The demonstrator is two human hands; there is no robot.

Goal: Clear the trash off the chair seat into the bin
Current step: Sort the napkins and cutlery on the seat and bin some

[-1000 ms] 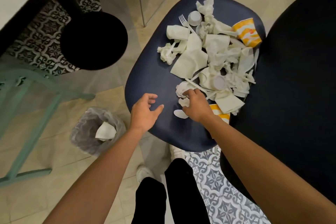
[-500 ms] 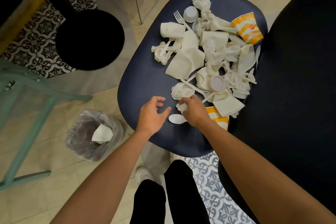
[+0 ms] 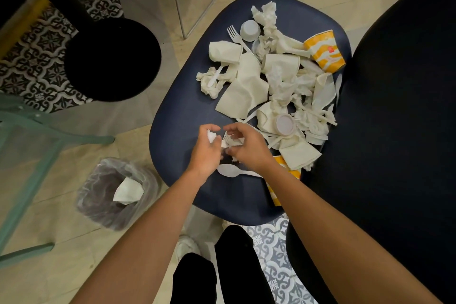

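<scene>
A dark blue chair seat [image 3: 180,116] carries a heap of white trash: napkins [image 3: 243,96], crushed paper cups [image 3: 223,52], a plastic fork [image 3: 234,34], lids and a yellow-striped cup [image 3: 324,50]. My left hand [image 3: 206,152] and my right hand [image 3: 249,147] meet above the seat's near part. The left holds a small crumpled tissue [image 3: 211,136]; the right holds another crumpled tissue [image 3: 230,142]. A white plastic spoon [image 3: 230,171] lies just below the hands. The bin [image 3: 116,192], lined with a clear bag, stands on the floor at lower left with one white paper inside.
A large black chair back [image 3: 394,131] fills the right side. A round black stool [image 3: 111,59] stands at upper left, a green metal frame [image 3: 29,131] at far left. My legs and white shoes are below the seat. A second yellow cup [image 3: 278,190] lies under my right forearm.
Both hands lifted off the seat and came together, each now clutching crumpled tissue. The left hand was open and empty before. The spoon stays on the seat.
</scene>
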